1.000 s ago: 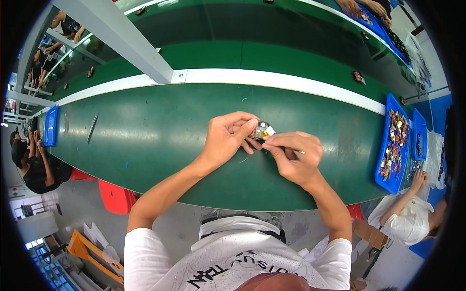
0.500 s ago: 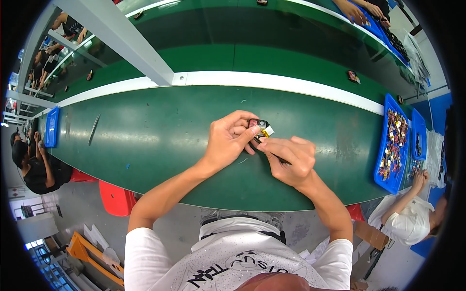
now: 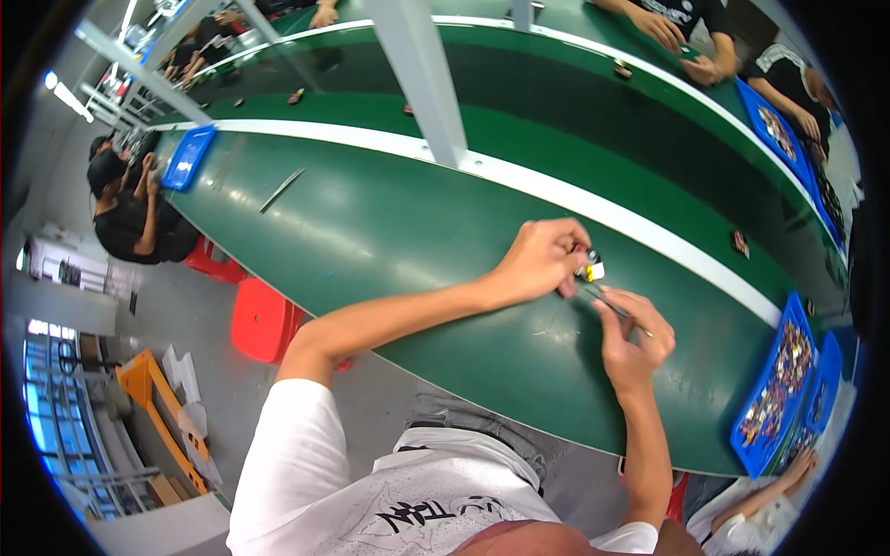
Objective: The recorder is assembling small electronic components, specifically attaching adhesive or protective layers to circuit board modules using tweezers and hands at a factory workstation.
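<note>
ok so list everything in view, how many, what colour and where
table: one, green, under the hands
belt: one, green, beyond the table
rails: two, white, edging the belt
posts: several, grey, by the rails
trays: at least four, blue, far left and right
small parts: many, mixed, in a right tray
tweezers: one, greyish, table's left
stools: at least two, red, left floor
frame: one, orange, lower left
co-workers: several, mostly dark clothes, around
small device: one, black-yellow-white, left hand
slim tool: one, dark, right hand
left hand: one, bare, centre
right hand: one, bare, right of centre

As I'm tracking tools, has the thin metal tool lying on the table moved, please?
No: the thin tool keeps its place between the left tray and grey post.
</note>
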`<state>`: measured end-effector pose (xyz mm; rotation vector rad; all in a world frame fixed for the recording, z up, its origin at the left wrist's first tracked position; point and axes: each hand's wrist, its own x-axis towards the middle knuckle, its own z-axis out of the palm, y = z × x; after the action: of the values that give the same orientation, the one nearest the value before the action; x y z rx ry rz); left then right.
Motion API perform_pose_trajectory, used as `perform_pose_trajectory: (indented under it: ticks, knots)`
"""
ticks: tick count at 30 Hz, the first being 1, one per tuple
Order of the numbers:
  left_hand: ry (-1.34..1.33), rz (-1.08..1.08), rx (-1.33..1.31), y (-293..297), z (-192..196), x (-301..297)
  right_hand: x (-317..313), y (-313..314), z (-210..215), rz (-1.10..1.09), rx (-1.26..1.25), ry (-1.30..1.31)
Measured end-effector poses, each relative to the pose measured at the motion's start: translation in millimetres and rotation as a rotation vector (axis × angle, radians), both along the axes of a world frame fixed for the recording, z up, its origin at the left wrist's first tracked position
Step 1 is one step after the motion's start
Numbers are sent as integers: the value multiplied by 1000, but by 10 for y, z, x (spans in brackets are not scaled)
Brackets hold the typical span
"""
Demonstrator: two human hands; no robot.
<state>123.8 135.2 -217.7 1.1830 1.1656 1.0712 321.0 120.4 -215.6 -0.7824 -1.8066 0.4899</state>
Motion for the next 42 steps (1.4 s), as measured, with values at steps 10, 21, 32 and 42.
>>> perform_pose_trajectory:
  ticks: [10, 21, 32, 42]
  knots:
    - [977, 576, 388, 1561, -264, -619, -85, 47, -62, 6, 10, 42]
    - [840, 361, 703, 1597, 55, -319, -49, 8, -126, -12, 92, -59]
    - [482, -203, 227, 2102, 192, 1336, -37, 5, -199, 35, 157, -12]
    - [957, -5, 382, 2345, -141, 2031, -39, -11, -123, 62, 180, -69]
